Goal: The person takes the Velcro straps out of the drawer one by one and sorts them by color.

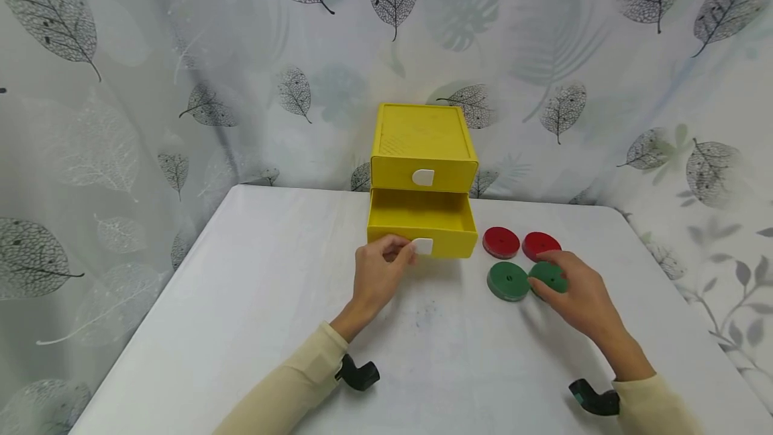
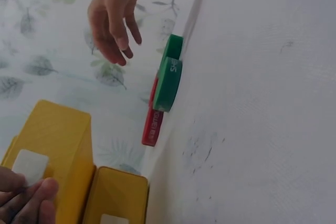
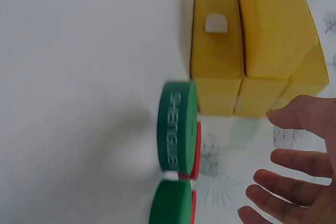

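A yellow drawer cabinet [image 1: 425, 133] stands at the back of the table with one lower drawer [image 1: 392, 240] pulled out; no contents show inside. My left hand [image 1: 377, 274] pinches that drawer's white handle [image 2: 31, 167] between thumb and fingers. Two red discs [image 1: 501, 242] and two green discs [image 1: 508, 280] lie flat to the right of the cabinet, white lettering on their sides. Over the right-hand green disc [image 1: 546, 275] hovers my right hand [image 1: 576, 294], fingers spread and apart from the discs in the right wrist view.
Beneath the pulled-out drawer, another drawer [image 3: 216, 51] with a white handle is closed. The white table [image 1: 272, 254] has faint blue marks near its middle. A leaf-print curtain [image 1: 241, 52] hangs behind and along the sides. Black wrist mounts [image 1: 357, 374] stick out from both sleeves.
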